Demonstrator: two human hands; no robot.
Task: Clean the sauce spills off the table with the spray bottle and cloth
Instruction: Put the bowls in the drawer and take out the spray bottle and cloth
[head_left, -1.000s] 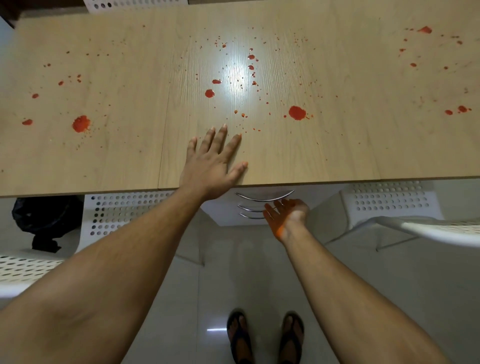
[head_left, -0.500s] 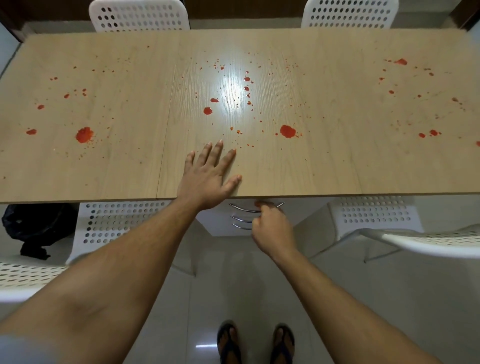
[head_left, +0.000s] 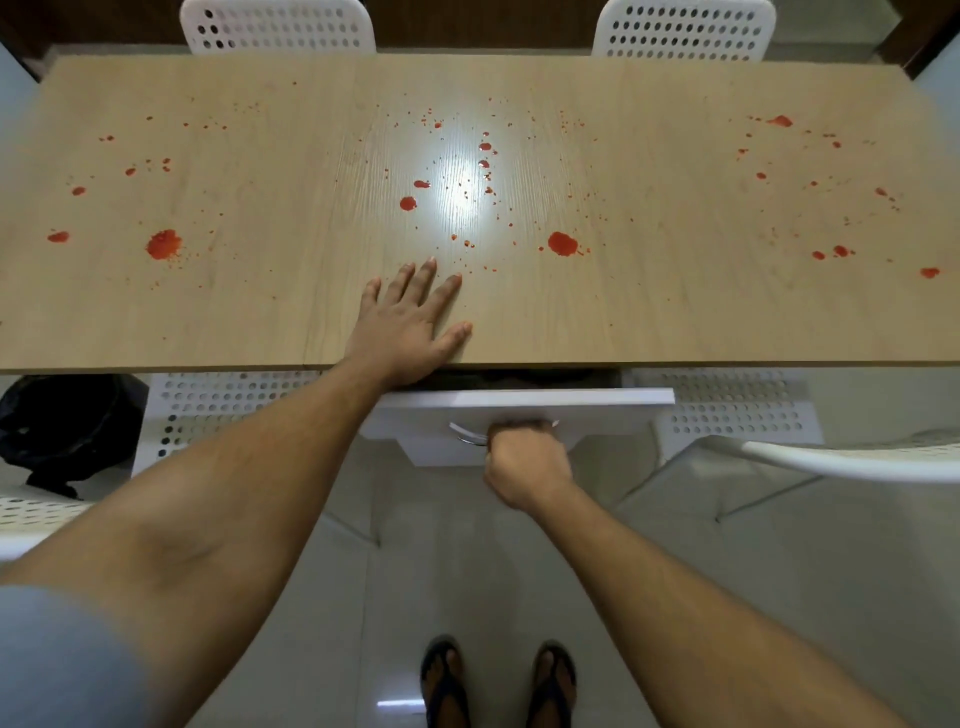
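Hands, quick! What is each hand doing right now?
Left hand: open, flat on the table.
Right hand: closed around the drawer handle, holding it.

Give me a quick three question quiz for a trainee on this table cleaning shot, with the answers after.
1. True or false: the left hand lies flat on the table.
2. What does the right hand have in its grip: A, a cloth; B, the drawer handle; C, a spray bottle?
3. Fill in: the largest sauce blot lies to the ____ of the left hand.

Key: 1 true. 2 B. 3 left.
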